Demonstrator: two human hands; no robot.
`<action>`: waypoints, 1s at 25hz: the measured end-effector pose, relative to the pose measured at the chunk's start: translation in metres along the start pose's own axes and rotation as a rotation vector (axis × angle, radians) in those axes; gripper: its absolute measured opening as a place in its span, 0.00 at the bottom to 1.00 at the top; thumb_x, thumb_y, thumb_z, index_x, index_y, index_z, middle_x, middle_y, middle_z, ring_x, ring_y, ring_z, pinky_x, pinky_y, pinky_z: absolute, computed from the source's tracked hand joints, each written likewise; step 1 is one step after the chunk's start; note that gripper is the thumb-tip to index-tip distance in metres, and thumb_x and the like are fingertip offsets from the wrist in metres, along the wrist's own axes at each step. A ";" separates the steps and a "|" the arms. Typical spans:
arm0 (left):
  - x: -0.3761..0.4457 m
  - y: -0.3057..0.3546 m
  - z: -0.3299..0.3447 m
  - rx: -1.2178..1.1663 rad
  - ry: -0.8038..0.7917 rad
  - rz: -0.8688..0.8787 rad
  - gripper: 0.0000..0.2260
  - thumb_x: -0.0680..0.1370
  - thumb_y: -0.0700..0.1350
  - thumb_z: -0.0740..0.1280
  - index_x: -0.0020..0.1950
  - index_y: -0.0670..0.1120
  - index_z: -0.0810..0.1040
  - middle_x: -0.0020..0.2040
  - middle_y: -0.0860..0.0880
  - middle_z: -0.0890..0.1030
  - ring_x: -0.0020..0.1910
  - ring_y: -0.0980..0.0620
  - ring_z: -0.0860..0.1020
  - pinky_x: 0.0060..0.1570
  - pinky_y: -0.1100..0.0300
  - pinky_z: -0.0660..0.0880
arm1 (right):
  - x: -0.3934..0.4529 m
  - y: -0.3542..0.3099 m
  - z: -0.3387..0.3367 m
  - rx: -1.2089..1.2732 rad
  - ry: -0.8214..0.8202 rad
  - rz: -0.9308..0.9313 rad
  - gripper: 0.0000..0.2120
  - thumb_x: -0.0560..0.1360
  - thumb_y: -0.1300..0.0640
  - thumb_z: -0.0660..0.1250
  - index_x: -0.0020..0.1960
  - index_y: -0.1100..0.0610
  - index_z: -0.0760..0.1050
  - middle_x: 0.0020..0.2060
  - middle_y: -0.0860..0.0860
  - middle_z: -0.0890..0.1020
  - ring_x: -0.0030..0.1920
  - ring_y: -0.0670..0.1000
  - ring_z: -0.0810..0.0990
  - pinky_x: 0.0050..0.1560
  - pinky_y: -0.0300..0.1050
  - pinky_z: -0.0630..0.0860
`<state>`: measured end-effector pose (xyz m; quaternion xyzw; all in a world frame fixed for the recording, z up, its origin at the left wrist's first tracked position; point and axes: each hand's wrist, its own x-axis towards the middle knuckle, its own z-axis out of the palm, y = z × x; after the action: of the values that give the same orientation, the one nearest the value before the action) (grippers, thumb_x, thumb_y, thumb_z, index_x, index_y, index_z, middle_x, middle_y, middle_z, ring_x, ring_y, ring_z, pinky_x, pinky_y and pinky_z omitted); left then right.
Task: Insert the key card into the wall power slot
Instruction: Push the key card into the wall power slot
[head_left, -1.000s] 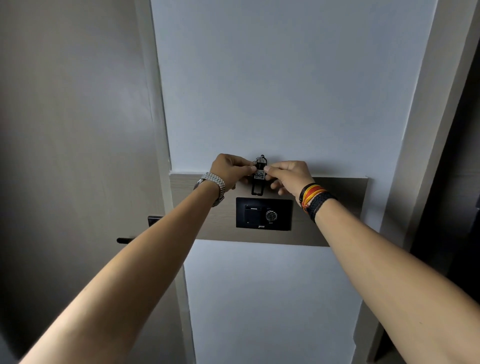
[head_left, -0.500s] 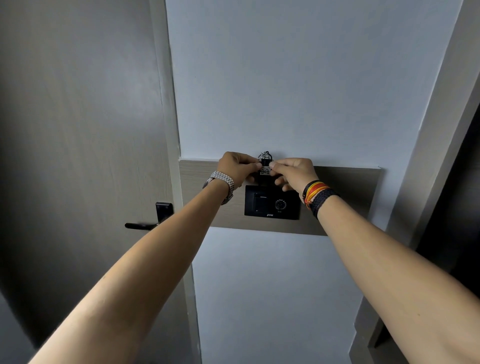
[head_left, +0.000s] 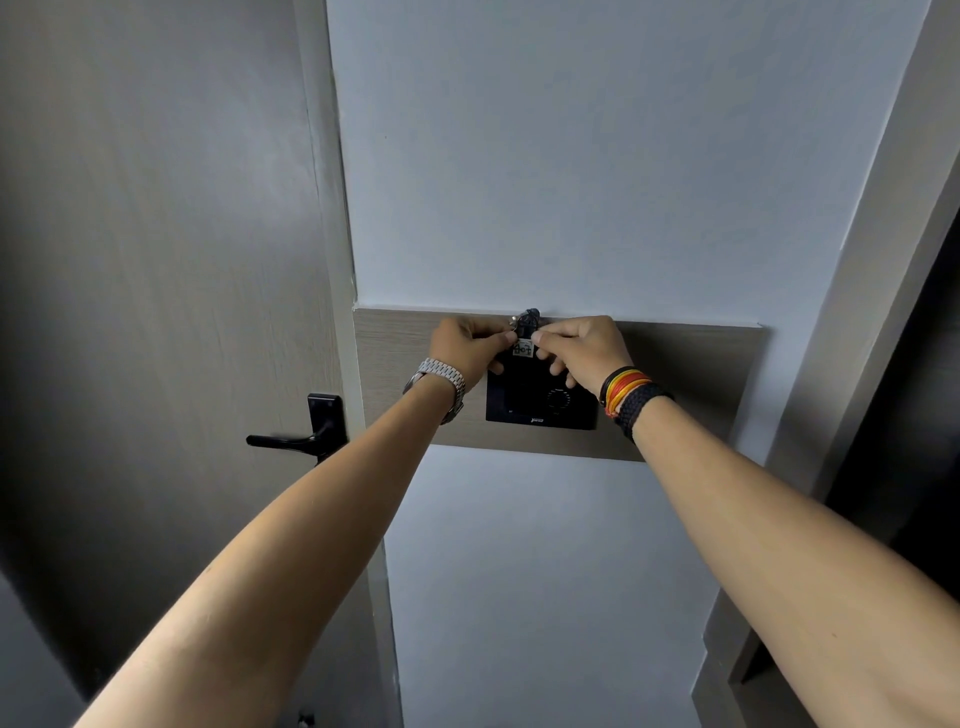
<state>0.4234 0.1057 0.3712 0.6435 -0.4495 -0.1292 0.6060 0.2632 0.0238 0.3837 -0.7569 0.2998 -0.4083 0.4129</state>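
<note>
A black key card (head_left: 523, 349) with a white handwritten label and a dark key ring on top is pinched from both sides by my left hand (head_left: 467, 349) and my right hand (head_left: 584, 351). Its lower part sits against the top of the black wall power slot panel (head_left: 540, 402), which is mounted on a wood-grain strip (head_left: 696, 389) across the white wall. How deep the card sits in the slot is hidden by my fingers. A round dial shows on the panel's right half.
A grey door with a black lever handle (head_left: 298, 439) stands at the left, its frame next to the strip. A dark doorway and frame (head_left: 883, 415) run down the right side. White wall fills the area above and below the strip.
Both hands have brought the card down from above the panel onto its upper edge. The view has shifted, so the panel and door handle appear further right.
</note>
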 end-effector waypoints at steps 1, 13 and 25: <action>-0.001 -0.005 0.002 0.007 -0.003 0.006 0.08 0.76 0.44 0.76 0.51 0.41 0.87 0.38 0.49 0.86 0.26 0.53 0.80 0.26 0.69 0.72 | -0.001 0.004 0.000 -0.011 -0.002 0.006 0.04 0.76 0.55 0.72 0.48 0.53 0.85 0.37 0.51 0.86 0.29 0.47 0.78 0.22 0.38 0.73; 0.004 -0.006 0.008 -0.019 0.033 0.085 0.07 0.76 0.44 0.76 0.51 0.43 0.87 0.39 0.47 0.87 0.23 0.57 0.79 0.34 0.64 0.78 | 0.001 0.006 0.000 0.011 0.108 -0.051 0.05 0.75 0.55 0.72 0.49 0.51 0.86 0.36 0.50 0.86 0.28 0.45 0.77 0.23 0.38 0.73; -0.008 -0.025 0.012 0.262 0.060 0.132 0.09 0.73 0.52 0.75 0.48 0.50 0.89 0.39 0.51 0.86 0.45 0.47 0.86 0.47 0.53 0.82 | -0.005 0.029 0.006 -0.148 0.089 -0.057 0.06 0.73 0.52 0.73 0.44 0.53 0.87 0.35 0.50 0.87 0.28 0.48 0.80 0.31 0.40 0.77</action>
<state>0.4213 0.1005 0.3427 0.6898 -0.4854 -0.0101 0.5371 0.2627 0.0160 0.3543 -0.7748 0.3253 -0.4298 0.3303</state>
